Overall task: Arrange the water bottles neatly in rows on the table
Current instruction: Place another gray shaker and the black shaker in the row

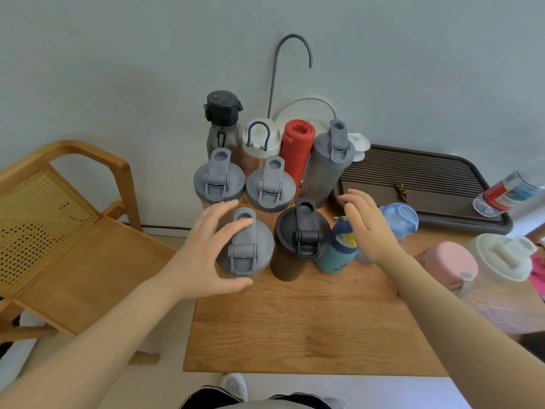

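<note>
we see the wooden table [309, 326] with the water bottles bunched at its far left, all upright, long axes vertical, lids facing up at us. back row: black-capped bottle [222, 119], white-lidded bottle [259, 140], red bottle [296, 149], tall grey shaker [328, 163]. middle row: two grey-lid shakers [218, 178] and [270, 185]. front row: grey shaker [244, 246], black shaker [300, 234], small teal bottle [339, 249], blue-lid bottle [399, 219] behind our right hand. flip spouts on the shakers all point away from us, so the rows already read neat.

our left hand [206, 255] cups the front grey shaker's lid, fingers curled round the rim, thumb at the near edge. our right hand [365, 228] is spread and relaxed, holding nothing, just beside the teal bottle.

we judge these as stiff plastic, probably empty and light, tall so tippy; smooth walls may slip. better to grip mid-body than the lid.

pink-lid bottle [451, 261] and white-lid one [504, 255] sit well apart at the right.
</note>
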Tool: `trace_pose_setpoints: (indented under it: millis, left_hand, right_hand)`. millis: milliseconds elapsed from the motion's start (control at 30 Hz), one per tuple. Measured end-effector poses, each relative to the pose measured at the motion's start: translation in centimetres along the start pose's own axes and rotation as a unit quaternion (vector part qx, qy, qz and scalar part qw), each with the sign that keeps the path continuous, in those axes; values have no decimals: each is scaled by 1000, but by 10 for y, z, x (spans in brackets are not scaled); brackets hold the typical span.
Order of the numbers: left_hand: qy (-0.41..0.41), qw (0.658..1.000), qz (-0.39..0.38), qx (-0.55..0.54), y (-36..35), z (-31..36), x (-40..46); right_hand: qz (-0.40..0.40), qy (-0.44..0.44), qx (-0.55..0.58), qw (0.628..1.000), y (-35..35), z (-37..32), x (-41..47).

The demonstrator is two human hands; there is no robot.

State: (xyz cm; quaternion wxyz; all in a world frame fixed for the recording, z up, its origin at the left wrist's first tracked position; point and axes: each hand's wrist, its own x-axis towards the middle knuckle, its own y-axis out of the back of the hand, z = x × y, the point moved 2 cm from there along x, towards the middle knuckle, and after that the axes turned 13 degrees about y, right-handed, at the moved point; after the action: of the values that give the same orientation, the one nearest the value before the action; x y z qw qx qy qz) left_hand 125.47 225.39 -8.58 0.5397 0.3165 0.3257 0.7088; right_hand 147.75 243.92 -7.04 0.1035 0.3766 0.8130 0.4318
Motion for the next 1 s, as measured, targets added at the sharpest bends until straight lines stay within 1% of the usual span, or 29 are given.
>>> trace_pose_setpoints:
  millis: [33, 67, 133, 167, 267, 400, 500, 600, 733, 833, 867, 900, 967, 1000]
  left_hand:
    - [-6, 1000, 6, 0, 2, 4, 1]
    - [-10, 1000, 5, -1, 4, 7, 4]
    - [-19, 1000, -4, 7, 7, 11, 8]
    - [-23, 1000, -8, 16, 8, 13, 10]
    - [-22, 997, -16, 79, 8, 16, 12]
    - [15, 990, -55, 130, 12, 23, 12]
    - [22, 983, -82, 165, 14, 27, 13]
    - [52, 975, -115, 181, 16, 29, 17]
    - [72, 974, -125, 176, 15, 29, 16]
    - [66, 974, -121, 180, 14, 31, 18]
    - [64, 972, -122, 190, 14, 32, 19]
    - [64, 969, -126, 204, 15, 33, 20]
    - [63, 962, -131, 231, 14, 34, 21]
    - [61, 959, -133, 242, 13, 35, 20]
  right_hand:
    - [-24, -15, -41, 999, -4, 6, 1]
    - [-74, -18, -88, 993, -10, 11, 2]
    - [-188, -10, -176, 966, -19, 17, 2]
    - [-218, -13, -205, 954, -20, 19, 3]
    - [-251, -38, -225, 941, -14, 13, 4]
    - [-300, -15, -255, 919, -11, 8, -10]
    - [-329, -3, -261, 907, -10, 6, -27]
    - [-359, 11, -277, 891, -9, 0, -42]
    - [-391, 19, -279, 877, -13, -4, -57]
    - [-418, -5, -251, 873, -5, -9, -57]
    - [-406, -15, -229, 884, 1, -13, -52]
    - [-367, -17, -202, 908, 9, -19, -46]
    - [-229, 4, -120, 966, 26, -37, -30]
    - [-172, 29, -82, 981, 31, -46, -22]
